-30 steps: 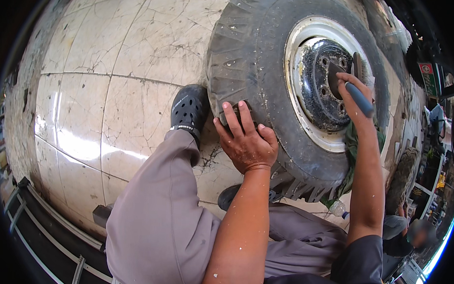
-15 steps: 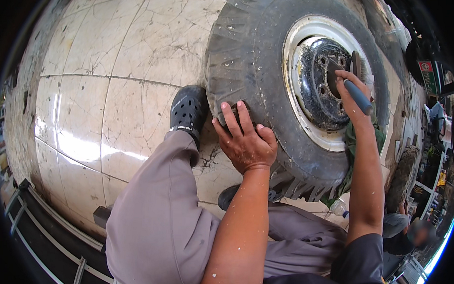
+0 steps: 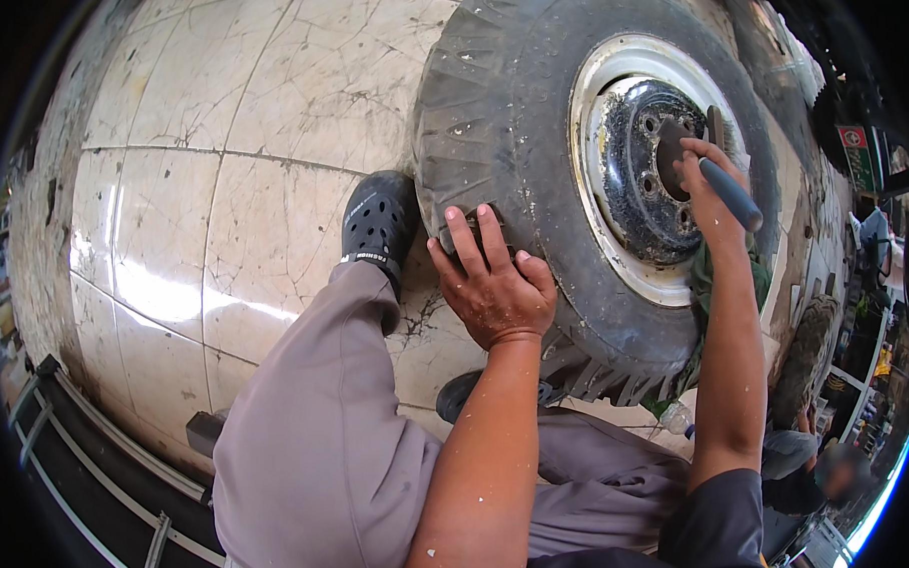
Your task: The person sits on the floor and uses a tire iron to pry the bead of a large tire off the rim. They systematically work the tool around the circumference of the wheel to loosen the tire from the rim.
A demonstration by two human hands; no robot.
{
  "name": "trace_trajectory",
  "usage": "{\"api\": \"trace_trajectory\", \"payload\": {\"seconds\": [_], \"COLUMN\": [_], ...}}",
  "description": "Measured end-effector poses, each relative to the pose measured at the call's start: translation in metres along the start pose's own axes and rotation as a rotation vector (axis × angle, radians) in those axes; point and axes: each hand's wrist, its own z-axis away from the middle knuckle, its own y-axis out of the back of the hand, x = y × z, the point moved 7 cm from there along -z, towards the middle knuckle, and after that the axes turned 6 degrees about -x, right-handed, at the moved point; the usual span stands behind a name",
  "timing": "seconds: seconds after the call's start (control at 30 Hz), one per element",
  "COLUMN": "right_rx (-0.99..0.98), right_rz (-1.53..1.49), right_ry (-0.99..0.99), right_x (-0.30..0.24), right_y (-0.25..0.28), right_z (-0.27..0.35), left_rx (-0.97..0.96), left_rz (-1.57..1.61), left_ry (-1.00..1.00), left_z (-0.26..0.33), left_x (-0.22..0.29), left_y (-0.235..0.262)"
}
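Tiled floor (image 3: 162, 224): carrying the wheel, which is standing right of centre, just beyond my black shoe (image 3: 380, 218).
Left hand (image 3: 498, 290): resting palm-down on the tread edge, fingers a little spread, gripping nothing.
Tyre (image 3: 544, 131): bearing that hand; it could shift if I were pressing unevenly or lifting this support.
Black wheel disc (image 3: 637, 127): sitting inside a pale rim (image 3: 597, 219); its bolt holes could be catching a blade corner and jolting my wrist.
Flat-bladed tool (image 3: 671, 158): pointing over the disc; I cannot tell whether it is touching.
Green cloth (image 3: 704, 283): lying against the tyre, beneath my forearm.
Right hand (image 3: 710, 193): closing around the tool near its blade, grey-blue handle projecting; a slip could be driving my knuckles into the disc.
Brush-like piece (image 3: 715, 127): resting just beyond those knuckles; a wide stroke could be knocking it.
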Motion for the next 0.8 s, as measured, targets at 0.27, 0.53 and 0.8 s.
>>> {"api": "trace_trajectory", "payload": {"seconds": [0.27, 0.53, 0.8], "right_rx": [-0.072, -0.133, -0.180], "right_rz": [0.139, 0.263, 0.255], "right_ry": [0.034, 0.157, 0.249], "right_x": [-0.003, -0.023, -0.028], "right_y": [-0.003, -0.003, -0.002], "right_z": [-0.003, 0.000, 0.016], "left_rx": [0.002, -0.007, -0.003], "left_rz": [0.007, 0.007, 0.015], "left_ry": [-0.002, 0.004, 0.006], "left_z": [0.000, 0.000, 0.001], "left_x": [0.000, 0.001, -0.001], "left_y": [-0.001, -0.001, -0.002]}}
